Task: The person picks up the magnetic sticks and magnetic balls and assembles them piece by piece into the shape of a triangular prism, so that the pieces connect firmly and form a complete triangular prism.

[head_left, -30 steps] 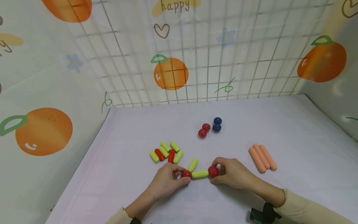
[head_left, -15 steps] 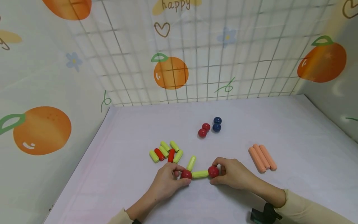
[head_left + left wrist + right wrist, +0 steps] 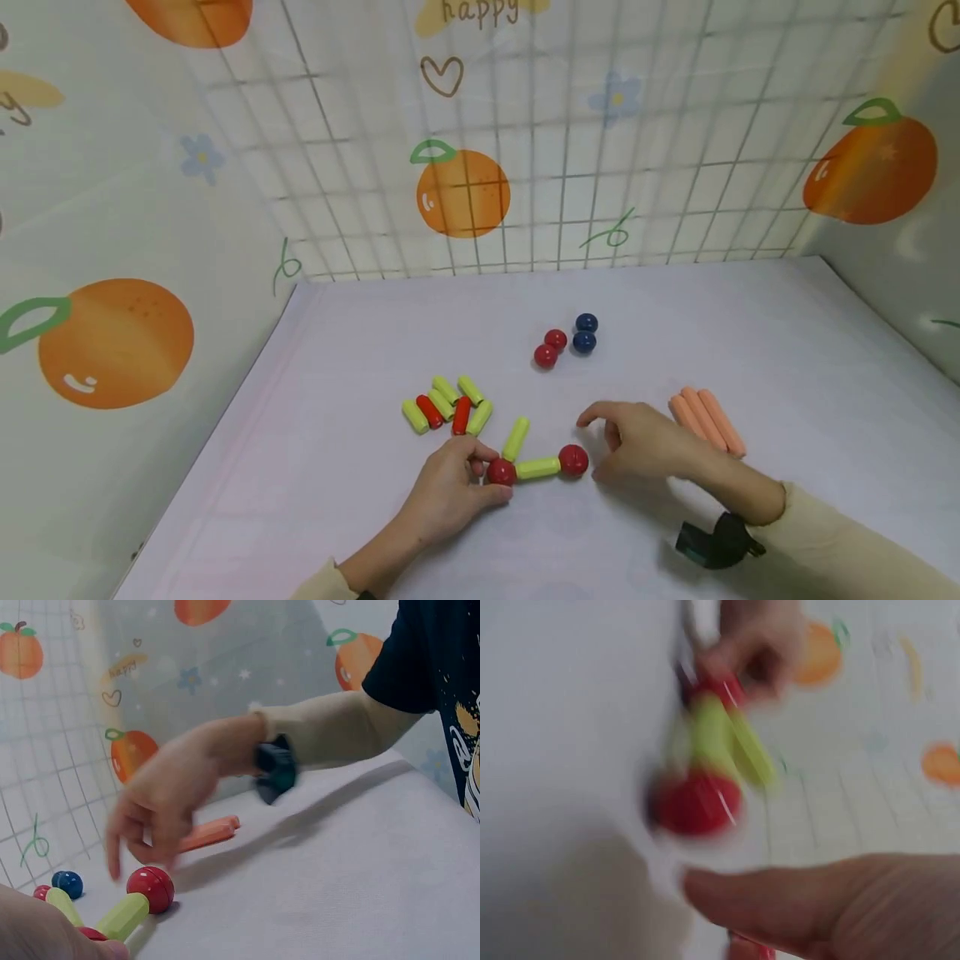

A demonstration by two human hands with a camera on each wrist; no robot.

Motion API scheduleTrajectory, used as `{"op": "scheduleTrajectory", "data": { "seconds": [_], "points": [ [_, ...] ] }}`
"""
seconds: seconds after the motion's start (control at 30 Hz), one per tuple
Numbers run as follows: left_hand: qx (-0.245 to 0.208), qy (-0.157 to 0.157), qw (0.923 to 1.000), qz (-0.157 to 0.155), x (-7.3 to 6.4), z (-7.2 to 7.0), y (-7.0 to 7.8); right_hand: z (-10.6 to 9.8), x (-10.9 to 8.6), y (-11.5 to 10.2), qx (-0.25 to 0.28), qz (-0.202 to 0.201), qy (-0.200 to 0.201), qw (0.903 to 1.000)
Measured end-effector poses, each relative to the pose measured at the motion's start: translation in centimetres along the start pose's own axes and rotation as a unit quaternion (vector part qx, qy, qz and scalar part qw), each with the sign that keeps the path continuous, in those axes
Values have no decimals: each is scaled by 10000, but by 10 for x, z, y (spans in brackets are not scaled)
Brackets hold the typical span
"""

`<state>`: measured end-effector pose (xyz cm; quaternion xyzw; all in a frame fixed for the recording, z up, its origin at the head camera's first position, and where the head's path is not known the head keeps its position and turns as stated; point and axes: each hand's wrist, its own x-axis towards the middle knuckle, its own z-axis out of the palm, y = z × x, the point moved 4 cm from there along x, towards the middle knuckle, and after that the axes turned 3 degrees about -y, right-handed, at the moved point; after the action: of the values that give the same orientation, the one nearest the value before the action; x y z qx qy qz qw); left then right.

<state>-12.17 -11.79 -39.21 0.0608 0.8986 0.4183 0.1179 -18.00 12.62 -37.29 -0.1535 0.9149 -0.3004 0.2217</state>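
Note:
My left hand [image 3: 453, 487] pinches a red ball [image 3: 502, 472] between thumb and fingers. Two yellow-green rods branch off that ball: one rod [image 3: 516, 439] points away from me, while the other rod [image 3: 538, 468] runs right to a second red ball [image 3: 573, 460]. My right hand [image 3: 637, 442] is just right of this second ball, apart from it, thumb and fingers spread with nothing between them. In the left wrist view the right hand [image 3: 169, 795] hovers above and behind the free red ball [image 3: 151, 889]. The right wrist view is blurred.
Left of centre lie several short yellow-green rods [image 3: 415, 416] and two red rods [image 3: 462, 415]. Farther back sit two red balls [image 3: 546, 357] and two blue balls [image 3: 584, 342]. Three long orange rods [image 3: 722, 423] lie at the right, partly behind the right hand. Patterned curtains [image 3: 465, 192] border the table.
My right hand has let go of the second red ball and moved right. The left hand still holds its ball; the rod pointing away has tilted slightly.

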Motion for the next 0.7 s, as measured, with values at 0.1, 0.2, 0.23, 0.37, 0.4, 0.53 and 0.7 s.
{"op": "scheduleTrajectory", "data": {
  "seconds": [0.1,0.2,0.23,0.37,0.4,0.53,0.7],
  "points": [
    [48,-5,10000,-17,0,0,1,-30,21,12,45,273,458,9986],
    [41,-32,10000,-53,0,1,1,-48,46,28,384,680,807,9937],
    [25,-45,10000,-78,0,1,1,-49,54,33,527,814,830,9918],
    [-11,-102,9999,-76,-1,-1,-1,-49,80,45,977,1247,873,9835],
    [-5,-105,9999,-57,0,-1,-1,-49,84,46,1003,1273,927,9824],
    [11,-82,10000,-17,0,-3,0,-48,94,42,972,1239,1140,9809],
    [23,-73,10000,-1,2,-5,-2,-47,101,40,973,1210,1201,9805]
  ]
}}
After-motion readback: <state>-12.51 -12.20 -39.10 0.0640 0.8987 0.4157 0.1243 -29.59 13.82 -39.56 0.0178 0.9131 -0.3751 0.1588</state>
